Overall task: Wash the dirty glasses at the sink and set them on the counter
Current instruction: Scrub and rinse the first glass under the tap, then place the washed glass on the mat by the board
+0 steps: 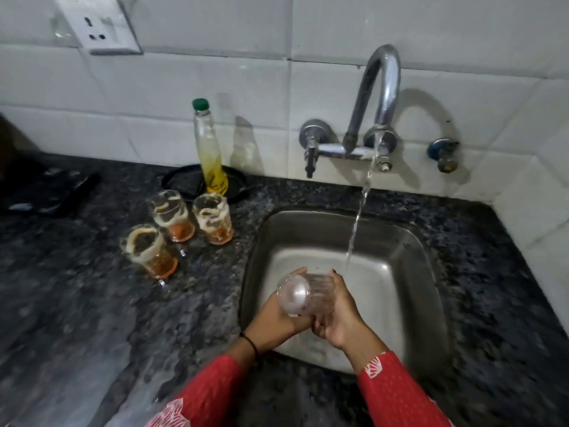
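Note:
A clear ribbed glass (pixel 303 293) lies on its side over the steel sink (pixel 412 251), its base turned toward me. My left hand (pixel 277 318) cups it from the left and below, and my right hand (pixel 341 309) grips it from the right. Water runs from the tap (pixel 383 87) and falls just right of the glass. Three dirty glasses stand upright on the dark counter (pixel 77 303) left of the sink: one at the front (pixel 149 251), one behind it (pixel 171 215), one nearer the sink (pixel 213 221). Each holds foam and orange liquid.
A tall bottle with a green cap (pixel 209 149) and yellow liquid stands on a black plate (pixel 184 180) by the wall. A dark object (pixel 46 192) lies at the far left of the counter. A wall socket (pixel 101 26) is above. A second valve (pixel 443 154) sits right of the tap.

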